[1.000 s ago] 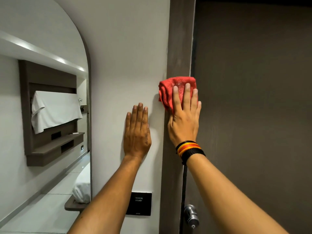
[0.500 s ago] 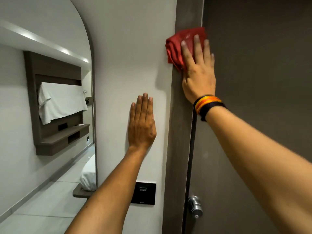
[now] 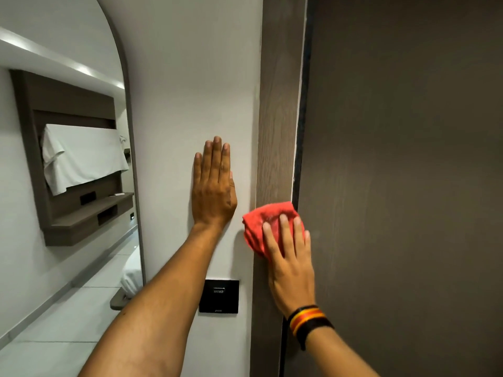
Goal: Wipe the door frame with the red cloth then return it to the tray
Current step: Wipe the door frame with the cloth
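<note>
A brown wooden door frame [image 3: 277,118] runs top to bottom just right of centre, beside a dark door [image 3: 408,172]. My right hand [image 3: 291,265] presses a bunched red cloth [image 3: 261,221] flat against the frame at mid height, fingers spread over it; a striped wristband is on that wrist. My left hand [image 3: 213,186] lies flat on the white wall left of the frame, fingers together, holding nothing. No tray is in view.
A black wall switch plate [image 3: 219,296] sits on the wall below my left hand. An arched mirror [image 3: 62,172] on the left reflects a wooden wall unit with a white cloth draped over it.
My right hand slid the red cloth up the frame, then down to a lower spot than a second ago. My left hand stays flat on the wall.
</note>
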A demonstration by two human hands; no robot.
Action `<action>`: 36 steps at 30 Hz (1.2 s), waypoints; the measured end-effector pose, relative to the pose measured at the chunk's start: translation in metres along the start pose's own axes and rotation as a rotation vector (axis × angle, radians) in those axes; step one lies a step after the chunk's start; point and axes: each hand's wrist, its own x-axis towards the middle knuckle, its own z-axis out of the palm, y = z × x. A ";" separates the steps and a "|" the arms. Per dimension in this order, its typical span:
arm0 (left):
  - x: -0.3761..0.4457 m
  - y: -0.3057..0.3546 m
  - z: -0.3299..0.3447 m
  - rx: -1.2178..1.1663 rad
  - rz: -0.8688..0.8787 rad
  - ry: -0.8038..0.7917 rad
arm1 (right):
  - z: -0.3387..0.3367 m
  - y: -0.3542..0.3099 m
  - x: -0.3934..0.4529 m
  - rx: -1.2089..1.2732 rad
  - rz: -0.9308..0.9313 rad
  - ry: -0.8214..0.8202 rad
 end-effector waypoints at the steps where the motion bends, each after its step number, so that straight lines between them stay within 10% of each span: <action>1: 0.000 0.000 0.000 -0.002 -0.003 0.000 | 0.005 -0.004 -0.017 -0.002 0.017 -0.038; 16: -0.001 -0.004 0.004 -0.014 0.019 0.013 | -0.016 -0.011 -0.031 0.531 0.505 0.002; 28: 0.005 -0.003 -0.032 -0.007 0.042 -0.197 | -0.078 -0.023 0.109 0.627 0.517 0.102; 36: 0.003 0.043 -0.090 -0.595 -0.270 -0.141 | -0.107 -0.024 0.126 0.975 0.740 0.098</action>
